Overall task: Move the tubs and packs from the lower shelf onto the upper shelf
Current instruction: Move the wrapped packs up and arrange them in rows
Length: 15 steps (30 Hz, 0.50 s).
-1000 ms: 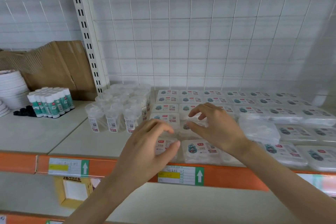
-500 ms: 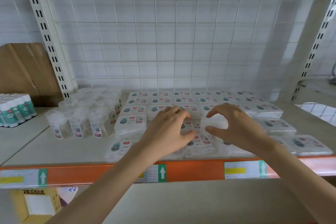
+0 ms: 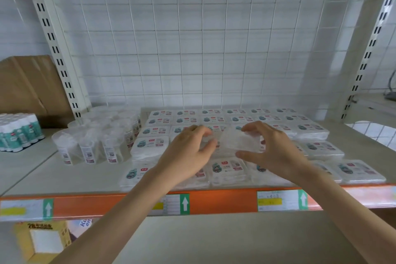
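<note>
Flat clear packs (image 3: 214,118) with teal and red labels lie in rows on the upper shelf (image 3: 53,178). Several clear round tubs (image 3: 92,143) stand bunched to their left. One clear pack (image 3: 236,141) is held tilted just above the middle rows, between both hands. My right hand (image 3: 276,152) grips its right end, fingers over the top and thumb underneath. My left hand (image 3: 188,154) has curled fingers and thumb at its left end. The lower shelf (image 3: 214,240) shows below the orange rail (image 3: 225,201).
A yellow box (image 3: 42,240) sits at the lower shelf's left. Teal-labelled white sticks (image 3: 19,133) and brown cardboard (image 3: 27,85) occupy the neighbouring bay on the left. Slotted uprights (image 3: 57,58) flank the bay, and a wire grid (image 3: 192,49) closes its back.
My view has swung right along the shelf. Both hands have come together over the middle rows, and the clear pack is now raised and tilted between them.
</note>
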Each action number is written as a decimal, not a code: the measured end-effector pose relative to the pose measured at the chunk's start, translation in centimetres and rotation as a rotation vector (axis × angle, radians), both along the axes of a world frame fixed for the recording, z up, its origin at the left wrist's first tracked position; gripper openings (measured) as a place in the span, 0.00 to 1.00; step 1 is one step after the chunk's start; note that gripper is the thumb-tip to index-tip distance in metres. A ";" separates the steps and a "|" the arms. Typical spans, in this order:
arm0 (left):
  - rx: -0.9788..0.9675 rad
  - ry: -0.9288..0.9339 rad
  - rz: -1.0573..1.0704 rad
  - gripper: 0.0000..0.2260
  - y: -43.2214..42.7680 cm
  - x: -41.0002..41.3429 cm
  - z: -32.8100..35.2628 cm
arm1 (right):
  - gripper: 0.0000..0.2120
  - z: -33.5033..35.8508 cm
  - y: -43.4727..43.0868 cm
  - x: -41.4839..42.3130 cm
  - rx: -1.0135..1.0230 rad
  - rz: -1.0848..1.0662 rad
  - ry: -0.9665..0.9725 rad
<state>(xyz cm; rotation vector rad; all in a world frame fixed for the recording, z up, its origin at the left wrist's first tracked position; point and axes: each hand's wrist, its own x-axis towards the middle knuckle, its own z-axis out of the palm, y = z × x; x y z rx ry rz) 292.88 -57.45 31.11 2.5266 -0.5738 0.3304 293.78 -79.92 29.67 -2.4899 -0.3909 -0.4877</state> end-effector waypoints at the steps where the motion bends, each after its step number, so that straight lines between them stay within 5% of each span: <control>1: -0.079 0.046 0.001 0.19 0.2 0.0 0.3 | 0.27 0.1 0.4 0.0 0.023 0.033 -0.026; 10: -0.682 0.364 0.029 0.18 2.8 -0.9 1.2 | 0.28 1.3 5.0 0.2 0.156 0.262 -0.177; 15: -0.794 0.332 0.040 0.18 4.4 -1.1 1.1 | 0.28 2.1 6.7 -0.3 0.588 0.228 0.069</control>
